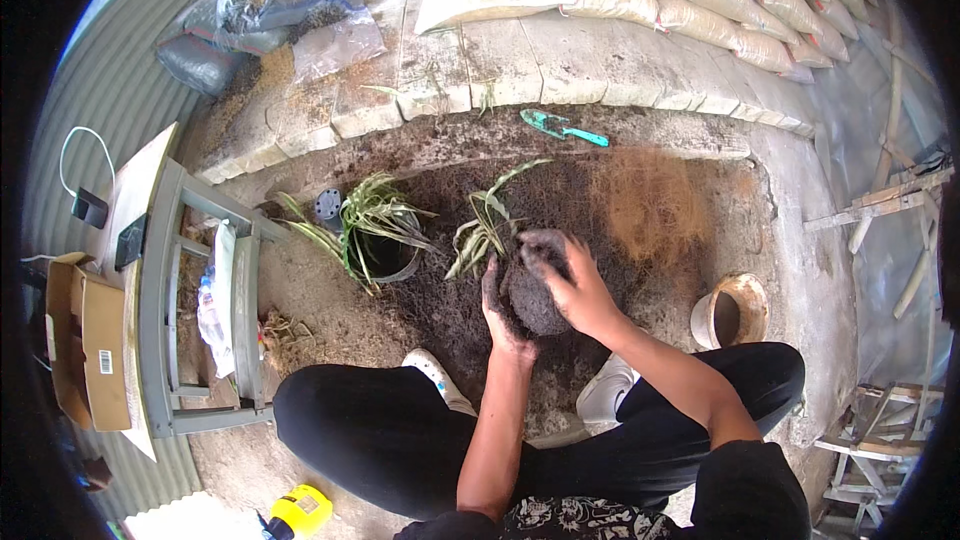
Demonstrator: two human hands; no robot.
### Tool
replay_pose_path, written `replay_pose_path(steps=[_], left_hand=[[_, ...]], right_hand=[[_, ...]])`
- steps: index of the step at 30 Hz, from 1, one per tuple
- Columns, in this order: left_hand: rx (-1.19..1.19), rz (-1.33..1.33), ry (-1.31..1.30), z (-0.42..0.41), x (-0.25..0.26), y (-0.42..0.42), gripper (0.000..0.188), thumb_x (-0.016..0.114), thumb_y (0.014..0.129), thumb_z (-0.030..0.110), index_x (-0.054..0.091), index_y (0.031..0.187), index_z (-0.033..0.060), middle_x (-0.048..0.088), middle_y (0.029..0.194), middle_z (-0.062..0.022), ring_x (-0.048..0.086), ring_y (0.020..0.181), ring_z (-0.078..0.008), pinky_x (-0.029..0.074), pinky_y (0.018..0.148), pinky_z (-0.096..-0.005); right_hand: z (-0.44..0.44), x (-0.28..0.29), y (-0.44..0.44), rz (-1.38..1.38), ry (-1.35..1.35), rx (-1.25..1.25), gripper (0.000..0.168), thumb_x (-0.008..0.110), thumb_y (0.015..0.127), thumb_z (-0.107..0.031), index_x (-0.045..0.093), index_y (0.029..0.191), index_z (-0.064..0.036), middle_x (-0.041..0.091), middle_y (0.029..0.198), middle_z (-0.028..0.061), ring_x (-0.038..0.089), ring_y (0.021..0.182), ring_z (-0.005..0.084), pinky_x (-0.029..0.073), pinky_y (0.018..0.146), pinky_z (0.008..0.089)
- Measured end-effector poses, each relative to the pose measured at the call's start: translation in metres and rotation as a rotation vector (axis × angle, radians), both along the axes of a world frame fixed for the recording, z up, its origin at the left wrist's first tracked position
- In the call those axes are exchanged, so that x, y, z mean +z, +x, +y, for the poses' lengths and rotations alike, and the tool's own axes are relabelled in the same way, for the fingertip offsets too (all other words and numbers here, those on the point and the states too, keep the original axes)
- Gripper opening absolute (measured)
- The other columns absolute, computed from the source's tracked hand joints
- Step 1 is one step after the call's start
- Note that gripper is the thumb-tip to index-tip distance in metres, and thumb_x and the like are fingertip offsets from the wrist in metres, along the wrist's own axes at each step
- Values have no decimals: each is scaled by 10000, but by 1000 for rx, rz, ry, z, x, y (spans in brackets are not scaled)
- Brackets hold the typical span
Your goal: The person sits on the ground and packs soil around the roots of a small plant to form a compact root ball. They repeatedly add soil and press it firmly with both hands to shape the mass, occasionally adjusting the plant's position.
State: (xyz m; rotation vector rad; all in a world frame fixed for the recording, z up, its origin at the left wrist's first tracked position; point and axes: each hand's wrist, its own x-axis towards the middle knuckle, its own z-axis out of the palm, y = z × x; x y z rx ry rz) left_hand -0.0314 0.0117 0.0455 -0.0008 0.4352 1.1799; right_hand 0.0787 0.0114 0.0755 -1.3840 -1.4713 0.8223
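Observation:
Both my hands cup a dark ball of soil (536,301) with a leafy plant (480,234) at its far side; its long green leaves point away from me, some pale and drooping. My left hand (504,311) presses against the ball's left side. On its right and top lies my right hand (562,274), with dirty, curled fingers. Beneath spreads a patch of dark loose soil (450,315). More long-leaved plants (379,202) lie over a black pot (390,255) to the left. A turquoise hand trowel (566,127) rests beyond the soil.
Brown fibre (652,202) is spread at the right, near a dirty plastic pot (729,311) lying tilted. A grey-framed table (161,300) stands left, holding a cardboard box (101,345). Filled sacks (615,0) are stacked on the raised concrete ledge (570,64). A yellow bottle (304,510) is near my left knee.

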Motion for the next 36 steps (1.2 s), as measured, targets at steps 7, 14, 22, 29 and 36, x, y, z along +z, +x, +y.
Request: replay_pose_path(steps=[7, 14, 22, 29, 36], left_hand=[[68, -70, 5, 6, -8, -2, 450, 437, 957, 401, 555, 1247, 78, 603, 1211, -90, 571, 1102, -260, 445, 975, -404], [145, 165, -31, 4, -1, 2, 586, 348, 970, 510, 485, 1347, 82, 545, 1303, -100, 505, 1205, -270, 381, 1044, -412], [22, -48, 5, 14, -11, -14, 615, 382, 963, 539, 449, 1371, 84, 517, 1327, -116, 463, 1246, -281, 337, 1074, -443], [4, -41, 97, 25, -98, -37, 491, 497, 915, 576, 574, 1084, 122, 541, 653, 20, 496, 515, -107, 398, 451, -264], [145, 280, -431, 20, -35, -10, 546, 479, 862, 671, 522, 689, 155, 292, 439, 39, 181, 345, -137, 150, 361, -291]], right_hand=[[1, 0, 1, 6, -19, 7, 409, 620, 903, -288, 554, 1234, -59, 618, 1149, 145, 565, 1100, 269, 343, 1035, 416], [5, -15, 9, 593, -382, 66, 288, 648, 876, -119, 620, 1133, 8, 651, 1084, 71, 612, 950, 134, 486, 863, 293], [4, 12, 13, 726, -464, -59, 485, 633, 888, -163, 424, 1294, 1, 592, 1162, 141, 623, 1037, 218, 540, 883, 395], [13, 13, 22, 967, -496, 55, 341, 582, 912, -203, 575, 1184, 3, 656, 1097, 115, 663, 979, 188, 553, 866, 353], [11, 25, 25, 1037, -484, 2, 262, 564, 921, -181, 635, 1087, 8, 682, 1017, 95, 681, 867, 164, 567, 769, 312]])
